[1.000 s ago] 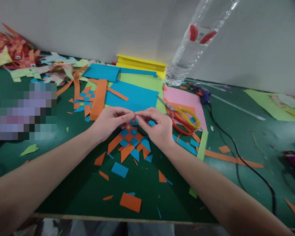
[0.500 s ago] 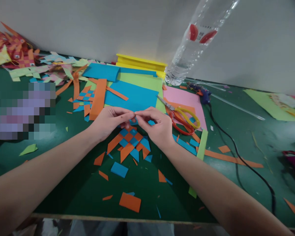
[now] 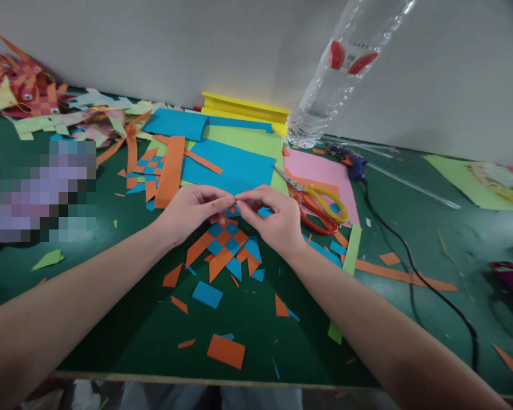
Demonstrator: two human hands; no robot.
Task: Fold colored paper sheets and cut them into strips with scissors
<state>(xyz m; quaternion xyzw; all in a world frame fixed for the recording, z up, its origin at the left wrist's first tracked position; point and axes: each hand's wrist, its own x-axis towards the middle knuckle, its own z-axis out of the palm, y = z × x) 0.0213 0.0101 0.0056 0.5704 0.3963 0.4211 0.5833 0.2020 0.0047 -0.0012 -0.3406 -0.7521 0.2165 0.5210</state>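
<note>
My left hand [image 3: 195, 209] and my right hand [image 3: 271, 215] meet fingertip to fingertip over the middle of the table. Both are closed in a pinch, and whatever lies between the fingertips is too small to make out. Just below them rests a woven paper fish [image 3: 228, 242] in blue and orange checks with pointed strip ends; its upper end is partly hidden by the hands. Behind the fingers lies a blue paper sheet [image 3: 231, 165]. Close to my right hand are scissors [image 3: 316, 202] with red and yellow handles, lying slightly open.
A second checked paper piece [image 3: 147, 169] lies left of an orange strip [image 3: 171, 171]. Behind stand a water bottle [image 3: 331, 80] and yellow folded paper [image 3: 243, 109]. A glue gun [image 3: 350, 162] trails a black cord to the right. Paper scraps [image 3: 226, 351] dot the green table [image 3: 132, 336].
Hardly anything differs. Both hands keep their pinch in the same place, with only a very slight shift of the fingers; the paper and tools have stayed put.
</note>
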